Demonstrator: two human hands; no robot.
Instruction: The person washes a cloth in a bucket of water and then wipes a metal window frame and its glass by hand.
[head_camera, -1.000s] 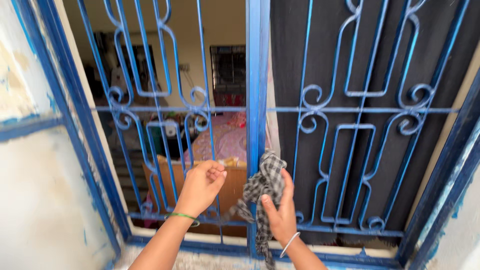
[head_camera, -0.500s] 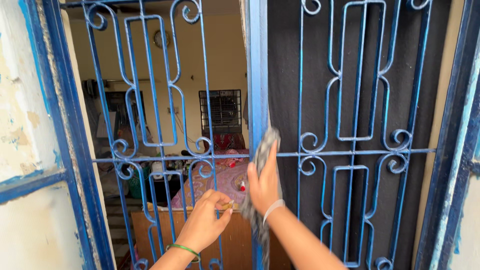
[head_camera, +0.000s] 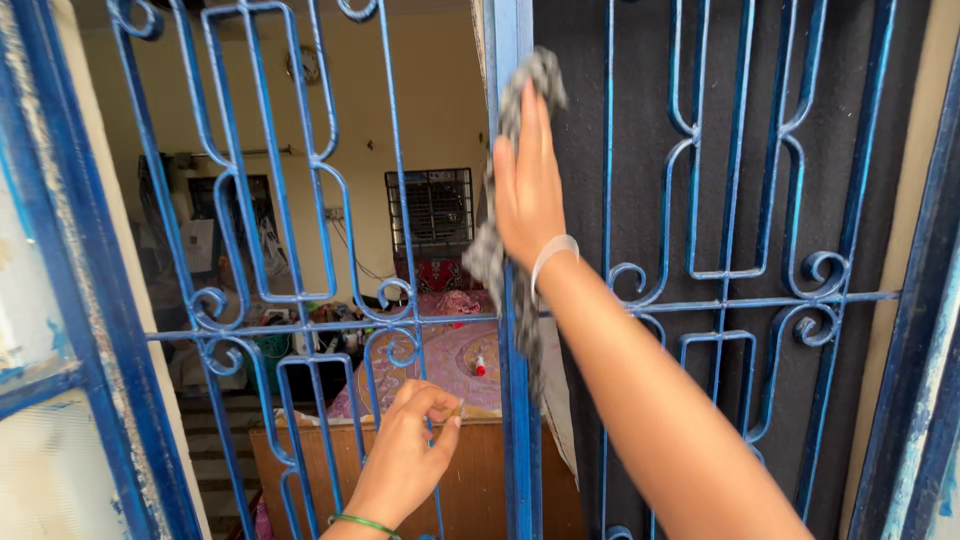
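Observation:
My right hand (head_camera: 528, 185) presses a grey checked cloth (head_camera: 490, 255) flat against the blue central post (head_camera: 512, 400) of a window grille, high up; the cloth's loose end hangs down the post. A pale band circles that wrist. My left hand (head_camera: 410, 445), with a green bangle on the wrist, is lower down, its fingers curled around a thin blue bar (head_camera: 425, 350) of the left grille panel.
The blue scrolled iron grille (head_camera: 260, 200) fills the window. Behind its right panel hangs a dark sheet (head_camera: 750, 180). Through the left panel shows a room with a bed under a pink cover (head_camera: 450, 355), a wooden board and cluttered shelves. A blue window frame (head_camera: 70, 300) stands at left.
My right hand has slid the cloth up the central post from low to high. My left hand has stayed low on the left grille bar. The view has tilted upward.

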